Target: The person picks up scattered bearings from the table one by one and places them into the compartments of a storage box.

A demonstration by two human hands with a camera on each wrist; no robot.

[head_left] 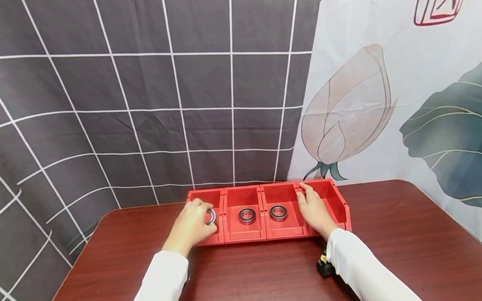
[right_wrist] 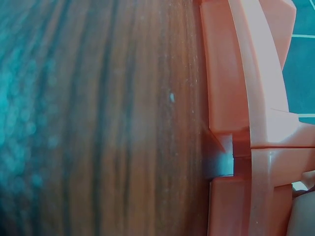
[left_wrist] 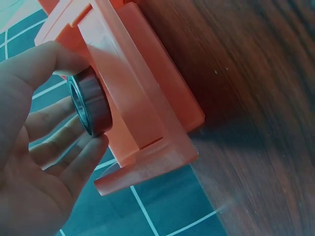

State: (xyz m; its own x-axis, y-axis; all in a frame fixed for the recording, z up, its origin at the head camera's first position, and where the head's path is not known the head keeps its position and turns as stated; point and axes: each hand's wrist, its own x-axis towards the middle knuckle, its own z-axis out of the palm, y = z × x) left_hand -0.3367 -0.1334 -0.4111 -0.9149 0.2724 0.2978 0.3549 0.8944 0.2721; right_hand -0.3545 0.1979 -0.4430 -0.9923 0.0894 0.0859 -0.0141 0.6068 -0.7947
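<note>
My left hand [head_left: 193,224] pinches a ball bearing [left_wrist: 93,103] between thumb and fingertips, over the leftmost compartment of a row of red plastic bins [head_left: 248,239]. In the left wrist view the bearing stands on edge, tilted, close to the bin's front wall. One more ball bearing [head_left: 247,216] lies flat in the second bin, and another bearing [head_left: 278,213] in the third. My right hand [head_left: 314,208] rests at the divider between the third and fourth bins, fingers extended along it. The right wrist view shows mostly table and bin fronts, with a little of the hand at the edge.
The bins stand near the back edge of a dark red-brown wooden table [head_left: 252,294]. Behind hang a grey checked cloth [head_left: 137,82] and a white cloth with printed plants [head_left: 344,19]. A small black and yellow object [head_left: 324,266] is by the right sleeve.
</note>
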